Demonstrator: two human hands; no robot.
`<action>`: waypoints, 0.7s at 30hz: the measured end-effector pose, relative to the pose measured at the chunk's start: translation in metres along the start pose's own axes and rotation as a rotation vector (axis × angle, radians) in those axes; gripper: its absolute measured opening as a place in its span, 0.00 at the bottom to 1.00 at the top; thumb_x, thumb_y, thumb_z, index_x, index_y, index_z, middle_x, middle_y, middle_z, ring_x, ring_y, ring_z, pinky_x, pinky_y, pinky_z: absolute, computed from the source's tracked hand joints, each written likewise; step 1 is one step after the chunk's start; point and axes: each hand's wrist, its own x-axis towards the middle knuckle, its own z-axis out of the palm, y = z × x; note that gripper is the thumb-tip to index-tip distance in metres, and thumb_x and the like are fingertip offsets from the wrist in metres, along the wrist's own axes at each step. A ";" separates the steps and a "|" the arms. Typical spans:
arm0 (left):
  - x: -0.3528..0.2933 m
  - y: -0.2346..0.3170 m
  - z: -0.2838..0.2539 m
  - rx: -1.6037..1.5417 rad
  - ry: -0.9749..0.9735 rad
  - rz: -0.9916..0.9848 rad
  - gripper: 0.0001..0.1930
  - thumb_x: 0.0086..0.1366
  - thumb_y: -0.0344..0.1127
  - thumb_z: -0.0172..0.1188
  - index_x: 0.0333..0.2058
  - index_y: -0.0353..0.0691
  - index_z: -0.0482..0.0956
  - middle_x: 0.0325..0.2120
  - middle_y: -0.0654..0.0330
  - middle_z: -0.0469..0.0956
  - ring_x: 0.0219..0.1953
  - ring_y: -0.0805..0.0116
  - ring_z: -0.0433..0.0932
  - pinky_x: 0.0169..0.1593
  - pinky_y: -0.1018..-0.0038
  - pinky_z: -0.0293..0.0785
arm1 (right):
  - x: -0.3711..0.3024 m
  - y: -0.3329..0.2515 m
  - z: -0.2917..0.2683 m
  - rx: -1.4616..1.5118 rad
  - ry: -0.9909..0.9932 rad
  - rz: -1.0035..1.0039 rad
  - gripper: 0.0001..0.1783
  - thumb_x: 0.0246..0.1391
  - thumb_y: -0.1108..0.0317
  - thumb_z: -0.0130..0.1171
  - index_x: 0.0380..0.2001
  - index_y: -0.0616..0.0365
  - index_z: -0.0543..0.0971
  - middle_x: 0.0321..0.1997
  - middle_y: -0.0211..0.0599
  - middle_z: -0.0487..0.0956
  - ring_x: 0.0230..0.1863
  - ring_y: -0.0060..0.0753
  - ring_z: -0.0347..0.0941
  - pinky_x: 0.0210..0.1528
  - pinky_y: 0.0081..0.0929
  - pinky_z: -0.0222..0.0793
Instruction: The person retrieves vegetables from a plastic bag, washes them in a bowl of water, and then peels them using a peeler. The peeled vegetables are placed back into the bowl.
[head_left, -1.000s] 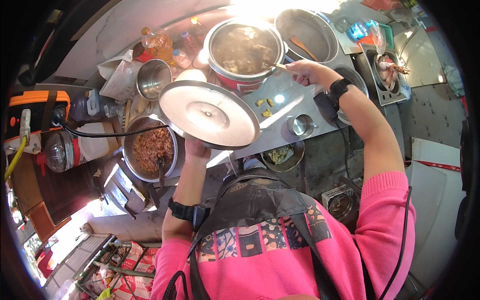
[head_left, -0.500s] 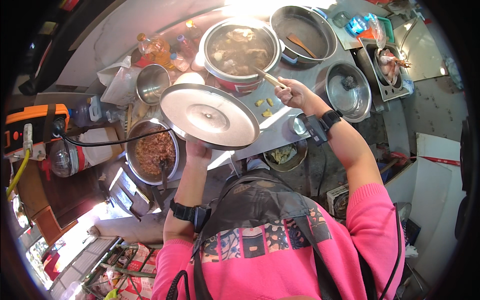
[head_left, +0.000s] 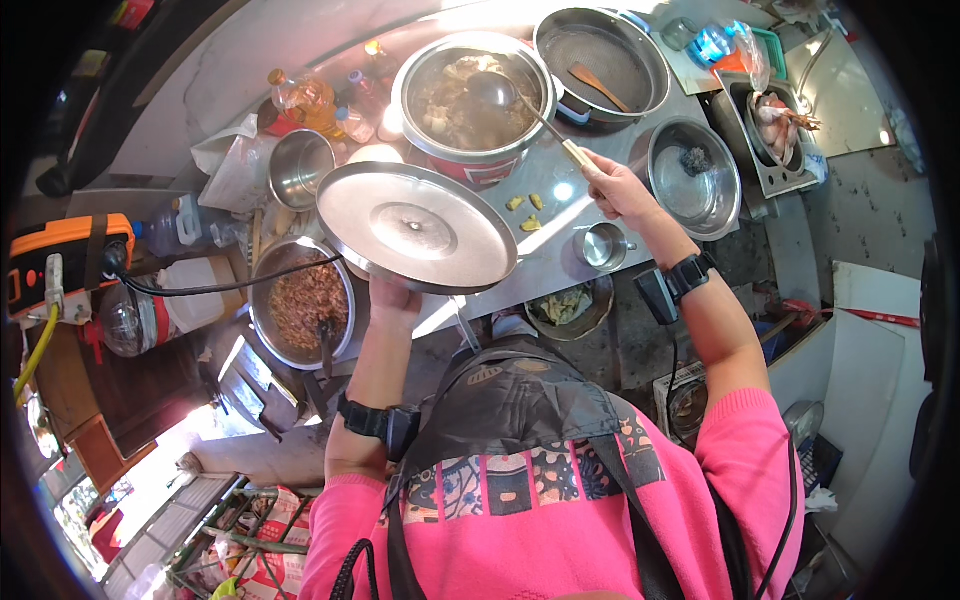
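Observation:
My right hand (head_left: 618, 188) is closed round the pale handle of a ladle (head_left: 492, 90). The ladle's dark round bowl shows at the surface of a broth with chunks of meat, inside a large pot (head_left: 403, 100) with a red side. In front of that pot, my left hand (head_left: 394, 298) grips a wide round metal lid (head_left: 345, 215) from its near edge; most of the fingers are hidden beneath it. The lid is held tilted, its knobless face toward me. Several yellowish pieces (head_left: 530, 224) lie on the table between lid and right hand, near a metal cup (head_left: 603, 247).
A black pan (head_left: 640, 70) with a wooden spatula (head_left: 600, 88) stands behind right. Further right are a metal basin (head_left: 722, 200) with a scourer and a sink (head_left: 790, 183) holding raw poultry. To the left sit a bowl of minced filling (head_left: 305, 305), an empty pot (head_left: 300, 170) and oil bottles (head_left: 308, 100).
The ladle's bowl has come up into sight at the broth's surface, and my right hand has shifted right and nearer to me. The left hand and lid have barely moved.

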 end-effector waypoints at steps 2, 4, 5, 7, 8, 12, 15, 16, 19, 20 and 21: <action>0.000 -0.001 -0.002 0.007 0.027 -0.013 0.23 0.62 0.47 0.49 0.53 0.44 0.64 0.48 0.62 0.71 0.50 0.67 0.70 0.53 0.68 0.69 | 0.005 -0.005 -0.003 -0.266 0.029 -0.278 0.26 0.58 0.61 0.49 0.60 0.48 0.62 0.25 0.23 0.69 0.17 0.09 0.59 0.19 0.10 0.58; 0.001 -0.002 -0.003 0.023 0.050 -0.030 0.24 0.62 0.47 0.49 0.54 0.46 0.62 0.51 0.64 0.68 0.53 0.67 0.68 0.55 0.69 0.66 | 0.020 -0.008 -0.004 -0.507 0.169 -0.330 0.27 0.57 0.61 0.50 0.60 0.49 0.62 0.36 0.31 0.72 0.32 0.18 0.65 0.35 0.16 0.60; 0.001 -0.002 -0.004 0.014 0.068 -0.041 0.24 0.62 0.47 0.49 0.54 0.46 0.62 0.51 0.64 0.68 0.53 0.67 0.68 0.55 0.69 0.66 | 0.030 -0.009 -0.005 -0.622 0.231 -0.368 0.27 0.56 0.61 0.50 0.59 0.50 0.62 0.42 0.35 0.74 0.39 0.23 0.68 0.43 0.20 0.61; 0.002 -0.003 -0.006 0.006 0.108 -0.058 0.24 0.62 0.48 0.49 0.54 0.46 0.62 0.51 0.64 0.68 0.53 0.67 0.68 0.56 0.69 0.66 | 0.050 -0.010 -0.004 -0.773 0.363 -0.439 0.26 0.53 0.58 0.51 0.56 0.48 0.65 0.46 0.46 0.75 0.47 0.44 0.72 0.48 0.31 0.65; 0.002 -0.003 -0.007 0.005 0.072 -0.049 0.24 0.62 0.48 0.48 0.54 0.47 0.62 0.51 0.64 0.68 0.53 0.67 0.68 0.56 0.69 0.66 | 0.061 -0.011 -0.002 -0.786 0.362 -0.462 0.26 0.53 0.58 0.51 0.56 0.48 0.65 0.46 0.46 0.75 0.47 0.45 0.72 0.48 0.32 0.65; 0.003 -0.004 -0.011 -0.025 0.051 -0.044 0.24 0.62 0.48 0.48 0.55 0.47 0.62 0.51 0.65 0.68 0.53 0.67 0.68 0.56 0.68 0.66 | 0.095 -0.013 0.010 -0.950 0.402 -0.371 0.26 0.54 0.56 0.49 0.57 0.47 0.65 0.47 0.47 0.74 0.48 0.47 0.71 0.49 0.35 0.65; 0.002 -0.003 -0.014 -0.075 0.054 -0.046 0.23 0.63 0.48 0.48 0.53 0.45 0.64 0.48 0.64 0.71 0.50 0.68 0.71 0.53 0.69 0.70 | 0.120 -0.015 0.025 -1.025 0.438 -0.274 0.27 0.54 0.55 0.49 0.58 0.46 0.63 0.48 0.49 0.74 0.49 0.47 0.70 0.51 0.37 0.64; 0.002 -0.003 -0.015 -0.087 0.079 -0.049 0.22 0.63 0.49 0.48 0.52 0.45 0.64 0.47 0.63 0.72 0.48 0.69 0.73 0.52 0.70 0.72 | 0.127 -0.014 0.031 -1.022 0.421 -0.251 0.27 0.54 0.55 0.49 0.57 0.46 0.63 0.48 0.48 0.73 0.49 0.48 0.70 0.51 0.37 0.64; 0.002 -0.002 -0.018 -0.063 0.110 -0.054 0.24 0.62 0.49 0.49 0.54 0.47 0.63 0.51 0.64 0.69 0.53 0.67 0.68 0.56 0.68 0.66 | 0.143 -0.016 0.049 -0.961 0.395 -0.177 0.26 0.54 0.55 0.50 0.56 0.46 0.65 0.49 0.46 0.74 0.50 0.46 0.70 0.50 0.35 0.65; 0.002 -0.002 -0.019 -0.062 0.097 -0.045 0.24 0.61 0.49 0.49 0.54 0.47 0.63 0.51 0.64 0.69 0.52 0.67 0.68 0.56 0.68 0.66 | 0.143 -0.018 0.051 -0.855 0.351 -0.163 0.25 0.54 0.56 0.50 0.55 0.47 0.66 0.45 0.44 0.75 0.44 0.43 0.72 0.45 0.34 0.67; 0.002 -0.001 -0.019 -0.064 0.079 -0.037 0.24 0.61 0.49 0.50 0.54 0.47 0.63 0.50 0.65 0.69 0.52 0.67 0.68 0.55 0.68 0.67 | 0.143 -0.020 0.051 -0.761 0.314 -0.098 0.24 0.54 0.57 0.50 0.54 0.47 0.67 0.41 0.43 0.76 0.39 0.40 0.74 0.39 0.32 0.69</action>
